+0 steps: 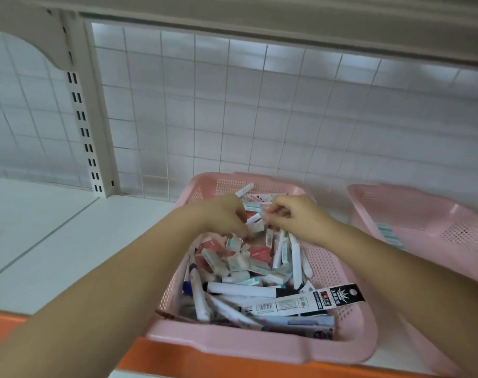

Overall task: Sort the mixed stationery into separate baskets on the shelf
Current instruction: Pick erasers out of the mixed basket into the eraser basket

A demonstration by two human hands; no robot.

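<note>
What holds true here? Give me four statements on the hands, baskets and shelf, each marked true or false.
1. The left hand and right hand both reach into the full pink basket. True.
2. The right-hand basket is packed with pens. False: only a striped label shows in it.
3. The shelf's front edge is orange. True.
4. A solid wooden board backs the shelf. False: a white wire grid does.
</note>
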